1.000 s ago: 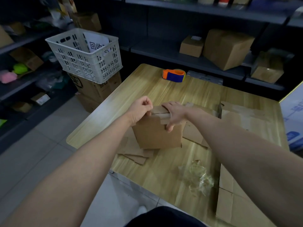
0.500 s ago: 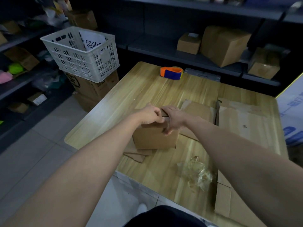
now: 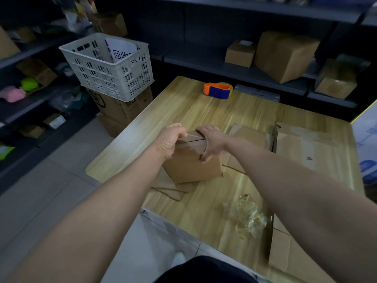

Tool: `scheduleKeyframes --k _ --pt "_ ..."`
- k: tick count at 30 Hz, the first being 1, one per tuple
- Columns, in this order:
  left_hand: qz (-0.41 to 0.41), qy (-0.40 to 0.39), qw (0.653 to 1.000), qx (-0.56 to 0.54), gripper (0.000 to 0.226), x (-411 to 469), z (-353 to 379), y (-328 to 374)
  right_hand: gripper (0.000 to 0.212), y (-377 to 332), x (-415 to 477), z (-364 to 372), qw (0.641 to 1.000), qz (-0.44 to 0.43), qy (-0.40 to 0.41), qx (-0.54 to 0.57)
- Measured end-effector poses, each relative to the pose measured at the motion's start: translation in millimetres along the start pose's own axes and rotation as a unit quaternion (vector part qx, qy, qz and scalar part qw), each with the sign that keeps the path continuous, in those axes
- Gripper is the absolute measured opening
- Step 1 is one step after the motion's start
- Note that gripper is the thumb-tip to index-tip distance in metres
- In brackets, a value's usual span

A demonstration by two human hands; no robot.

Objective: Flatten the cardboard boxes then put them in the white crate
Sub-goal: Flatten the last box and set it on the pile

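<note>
A small brown cardboard box [image 3: 191, 168] stands upright near the left edge of the wooden table [image 3: 204, 111], its taped top seam facing up. My left hand [image 3: 170, 137] is curled at the box's top left, pinching what looks like a strip of clear tape on the seam. My right hand [image 3: 212, 142] lies over the top right of the box, with the thumb hooked down its front face. The white crate [image 3: 108, 68] sits off the table at the left, on stacked cartons, with a printed sheet inside.
Flattened cardboard lies under the box [image 3: 171, 190] and across the table's right side [image 3: 306, 148]. A wad of clear tape [image 3: 246, 217] lies at the front. An orange and blue tape dispenser [image 3: 218, 90] sits at the far edge. Shelves with boxes line the back.
My left hand slid right onto the box top, then drew back to the left edge with fingers curled on the tape. The right hand stays on the box.
</note>
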State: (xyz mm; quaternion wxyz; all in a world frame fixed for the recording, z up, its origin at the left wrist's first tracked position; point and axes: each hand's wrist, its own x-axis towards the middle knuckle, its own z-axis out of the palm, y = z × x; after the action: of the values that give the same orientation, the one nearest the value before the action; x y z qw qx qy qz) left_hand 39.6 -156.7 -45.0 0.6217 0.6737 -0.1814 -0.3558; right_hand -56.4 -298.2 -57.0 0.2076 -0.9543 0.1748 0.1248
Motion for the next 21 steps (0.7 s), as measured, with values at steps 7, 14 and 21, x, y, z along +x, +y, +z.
scheduleKeyframes --k 7,14,21 --pt "-0.045 0.086 0.982 -0.164 0.036 -8 -14 3 0.119 14 -6 5 0.999 0.024 -0.012 -0.022" --pt "-0.079 0.123 0.988 -0.049 0.020 3 -31 12 0.130 38 -17 14 0.996 0.084 -0.027 -0.031" --pt "-0.116 0.038 0.979 0.166 0.053 1 -29 -15 0.134 22 -11 3 0.986 0.111 -0.071 -0.099"
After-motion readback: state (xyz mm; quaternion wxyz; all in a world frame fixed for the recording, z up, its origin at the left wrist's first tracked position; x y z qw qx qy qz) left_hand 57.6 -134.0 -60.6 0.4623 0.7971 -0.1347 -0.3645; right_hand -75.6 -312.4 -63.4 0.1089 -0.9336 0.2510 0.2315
